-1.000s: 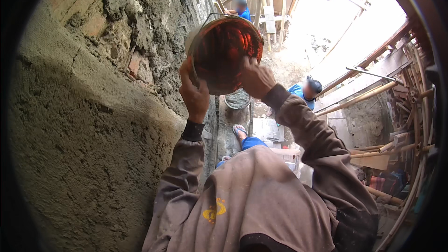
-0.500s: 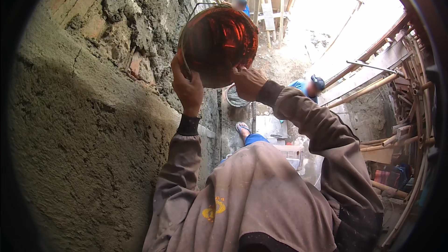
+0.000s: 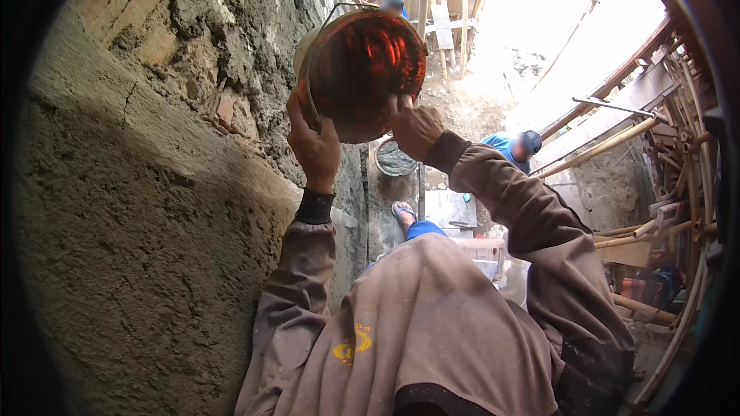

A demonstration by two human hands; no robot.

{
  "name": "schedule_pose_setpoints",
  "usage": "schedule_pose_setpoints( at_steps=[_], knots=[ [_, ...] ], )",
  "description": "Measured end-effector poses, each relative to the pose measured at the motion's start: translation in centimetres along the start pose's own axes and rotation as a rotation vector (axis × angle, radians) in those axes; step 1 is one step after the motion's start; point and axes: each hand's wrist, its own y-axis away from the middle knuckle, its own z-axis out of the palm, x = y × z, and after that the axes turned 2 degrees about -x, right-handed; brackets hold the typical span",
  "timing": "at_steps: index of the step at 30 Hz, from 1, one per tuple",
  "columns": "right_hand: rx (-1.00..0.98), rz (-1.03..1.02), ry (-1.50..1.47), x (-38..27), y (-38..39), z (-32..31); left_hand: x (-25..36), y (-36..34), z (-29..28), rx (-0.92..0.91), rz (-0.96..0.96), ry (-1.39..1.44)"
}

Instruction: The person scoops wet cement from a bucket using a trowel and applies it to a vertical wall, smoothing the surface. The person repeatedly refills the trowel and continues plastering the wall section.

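Note:
A bucket (image 3: 362, 69) is held up ahead of me, its mouth tilted toward me. Its inside is dark and glows red where light comes through the wall; I see nothing loose in it. My left hand (image 3: 314, 145) is closed on the bucket's lower left side, next to the wire handle (image 3: 310, 92). At the lower right rim, my right hand (image 3: 417, 132) has its fingers hooked over the edge into the mouth. Below the bucket, a round tub of grey wet mortar (image 3: 395, 159) stands on the planks.
A rough plastered wall (image 3: 154, 262) with bare brick (image 3: 127, 19) rises close on my left. My sandalled foot (image 3: 402, 214) is below. A person in blue (image 3: 509, 146) is at the lower right; another (image 3: 393, 6) is beyond the bucket. Bamboo poles (image 3: 601, 148) run along the right.
The bucket has turned slightly, showing more of its outer left side. My right fingers have shifted up and further over the rim. The person in blue has moved slightly right.

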Motion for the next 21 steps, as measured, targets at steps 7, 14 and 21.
schedule_pose_setpoints(
  at_steps=[7,14,21],
  knots=[
    [0.018,-0.044,-0.218,2.8,-2.7,-1.9,0.3,-0.6,0.3,-0.063,0.188,-0.016],
    [-0.477,0.405,-1.427,4.5,-1.6,-2.2,2.4,-2.0,-0.4,-0.186,0.252,-0.124],
    [-0.73,0.518,-2.021,4.3,1.8,2.5,1.3,-2.0,-1.6,-0.382,0.014,-0.148]
  ],
)
